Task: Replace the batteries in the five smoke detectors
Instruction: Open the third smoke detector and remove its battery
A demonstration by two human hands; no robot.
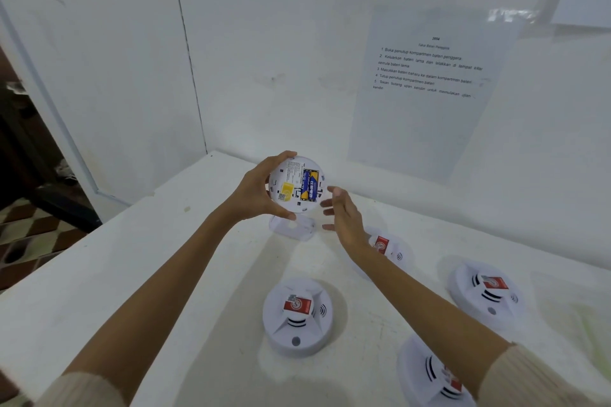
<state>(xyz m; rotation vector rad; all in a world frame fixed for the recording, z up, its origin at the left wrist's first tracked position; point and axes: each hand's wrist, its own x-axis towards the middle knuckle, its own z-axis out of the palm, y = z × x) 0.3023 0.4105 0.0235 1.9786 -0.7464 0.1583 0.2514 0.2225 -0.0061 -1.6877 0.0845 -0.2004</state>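
On the far side of the white table [99,291], the left hand [254,195] grips a raised, opened smoke detector [291,183]. The right hand [345,221], fingers loosely spread and empty, waits just right of its batteries [309,185], whose long axes run near-to-far.

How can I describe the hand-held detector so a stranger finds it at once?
Look at the white table in the corner, below the instruction sheet. The detector is held above it by the left hand. Only it shows its back, with blue-and-yellow batteries exposed.
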